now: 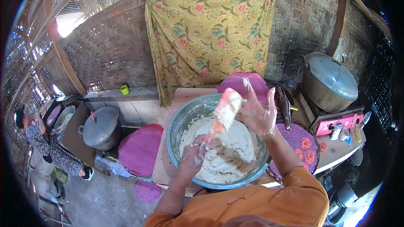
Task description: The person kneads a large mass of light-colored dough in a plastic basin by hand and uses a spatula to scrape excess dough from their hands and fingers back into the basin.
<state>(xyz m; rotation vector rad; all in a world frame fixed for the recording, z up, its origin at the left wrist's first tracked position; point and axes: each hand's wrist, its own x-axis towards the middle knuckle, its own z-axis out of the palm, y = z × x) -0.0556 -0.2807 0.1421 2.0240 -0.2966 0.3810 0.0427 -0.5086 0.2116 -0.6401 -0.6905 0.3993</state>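
Note:
A wide metal basin stands in front of me on a board, holding a mass of whitish dough with some tan, drier patches. My left hand, smeared with dough, is closed round the orange handle of a spatula. The spatula's broad head points up over the basin and is thickly coated with dough. To the right of that head, above the basin's far right rim, my right hand is raised with its fingers spread. Dough clings to its fingers and palm, and it grips nothing.
Right of the basin lies a purple round tray with orange-red coiled shapes. Behind it, a large lidded pot sits on a pink stove. At left are a lidded pot, pink round covers and another person.

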